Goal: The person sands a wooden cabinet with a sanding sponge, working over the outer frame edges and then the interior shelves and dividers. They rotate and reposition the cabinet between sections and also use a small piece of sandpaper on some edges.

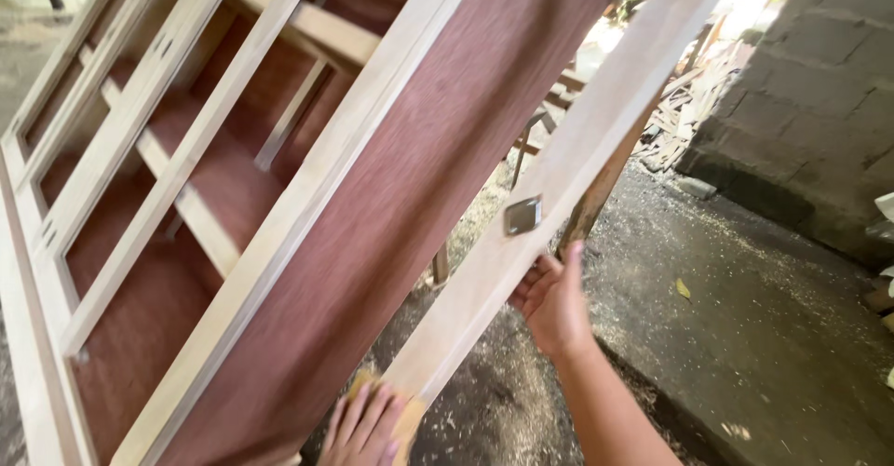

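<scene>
Down at the bottom centre of the frame, the left hand [361,426] lies flat, fingers stretched out and close together, pressing a small tan piece of sandpaper [407,414] against the lower end of a pale wooden rail [559,168]. The hand grips nothing; it only bears down on the sheet. The rail runs diagonally from that spot up to the upper right of the frame, and a small square metal plate [522,215] is set into its face about midway along. Just below that plate, at centre right, the right hand [553,300] curls its fingers around the rail's right edge, half closed on the wood, with the forearm leading down to the bottom edge.

Beside the rail to its left, a reddish-brown plywood panel [410,196] fills the middle of the frame, bordered by another pale rail. Further left, a wooden frame [140,149] with crossing light bars over the same reddish backing takes up the left half. Under the hands, the concrete floor [745,317] is dusted with sawdust. A grey block wall [819,84] stands at the upper right, with a heap of wood offcuts [689,103] near its base.
</scene>
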